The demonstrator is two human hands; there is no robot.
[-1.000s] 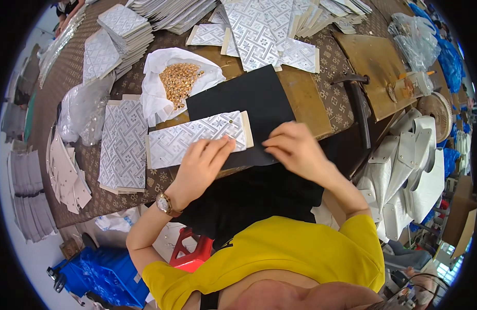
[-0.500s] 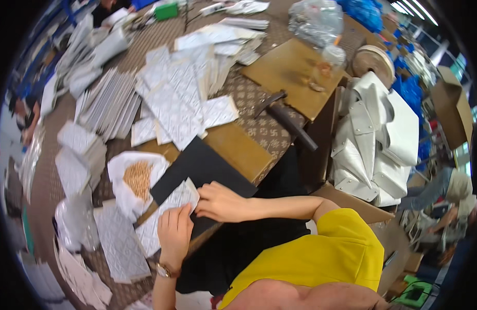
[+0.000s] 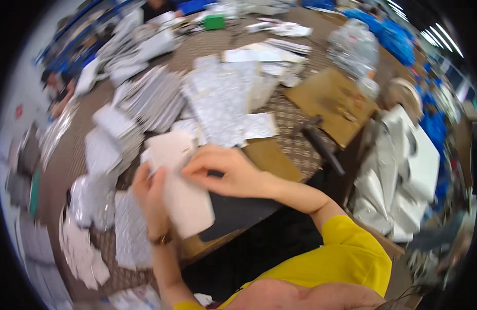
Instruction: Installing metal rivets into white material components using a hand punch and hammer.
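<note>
My left hand (image 3: 152,199) grips a flat panel (image 3: 189,206) by its left edge, thumb over its face. The panel is lifted above the table, its plain cream back showing. A small gold-coloured spot sits near its upper right edge. My right hand (image 3: 225,170) is at the panel's right edge, fingertips pinched together against it; motion blur hides whether anything small is between them. Under the hands lies a black board (image 3: 243,209). The white bag of small copper-coloured pieces, seen before, is mostly hidden behind the panel and my left hand.
Quilted silver-white panels (image 3: 218,103) lie fanned beyond my hands, with a stack (image 3: 156,101) to their left. A hammer (image 3: 321,147) rests near a brown board (image 3: 331,106). White bags (image 3: 398,175) fill a box at right. Another person (image 3: 60,90) is far left.
The panel has come up off the black board and been turned so its cream back shows. Both hands have risen with it. The whole view has shifted and blurred.
</note>
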